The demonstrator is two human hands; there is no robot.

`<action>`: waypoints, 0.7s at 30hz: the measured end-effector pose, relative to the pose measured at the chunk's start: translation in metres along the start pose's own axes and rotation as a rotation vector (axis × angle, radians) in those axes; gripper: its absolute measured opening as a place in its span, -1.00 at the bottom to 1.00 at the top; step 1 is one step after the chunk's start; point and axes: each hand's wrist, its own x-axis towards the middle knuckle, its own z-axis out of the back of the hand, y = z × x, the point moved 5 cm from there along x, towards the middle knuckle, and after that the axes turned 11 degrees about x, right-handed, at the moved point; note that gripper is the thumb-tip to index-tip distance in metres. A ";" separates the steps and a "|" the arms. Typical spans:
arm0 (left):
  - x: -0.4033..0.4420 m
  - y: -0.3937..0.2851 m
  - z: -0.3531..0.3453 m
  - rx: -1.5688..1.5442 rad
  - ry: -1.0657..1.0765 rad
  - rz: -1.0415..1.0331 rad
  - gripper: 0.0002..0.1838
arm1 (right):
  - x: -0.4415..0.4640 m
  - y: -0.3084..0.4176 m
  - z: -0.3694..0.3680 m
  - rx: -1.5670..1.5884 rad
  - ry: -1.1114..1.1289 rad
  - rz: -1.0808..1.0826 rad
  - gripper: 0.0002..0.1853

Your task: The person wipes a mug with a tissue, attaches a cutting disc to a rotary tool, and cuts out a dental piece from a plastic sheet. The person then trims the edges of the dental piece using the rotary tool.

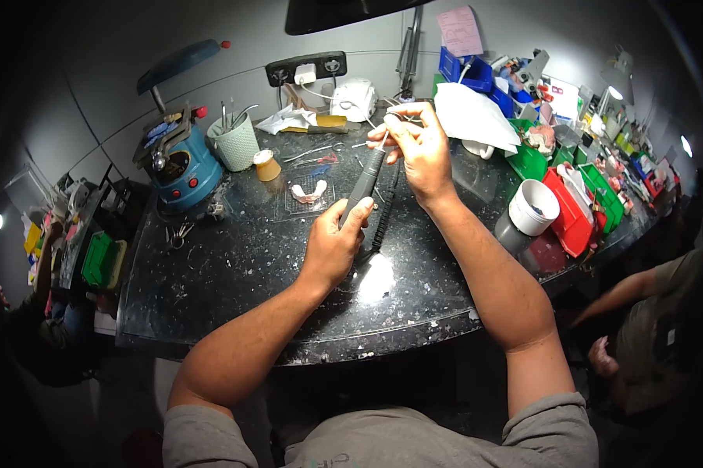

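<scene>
My left hand (332,248) is wrapped round the thick lower body of a dark rotary handpiece (362,189), which tilts up and away from me over the bench. At its upper end, my right hand (424,156) has thumb and fingers pinched together round a thin metallic piece at the tip. Whether that piece is a bur is too small to tell. A dark coiled cord (384,214) hangs beside the handpiece. Left of the handpiece, a pink and white horseshoe-shaped dental piece (308,192) lies on the bench, apart from both hands.
The speckled black bench (234,288) has a blue machine (184,168), a pale green tool cup (235,144) and a small tan-and-white pot (266,164) at left. A white tub (533,207) and red bin (568,212) stand right. Another person's arm (621,292) is at far right.
</scene>
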 end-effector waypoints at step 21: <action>0.001 0.002 0.004 0.162 -0.121 -0.093 -0.73 | -0.004 0.000 -0.006 -0.043 0.111 0.010 -0.76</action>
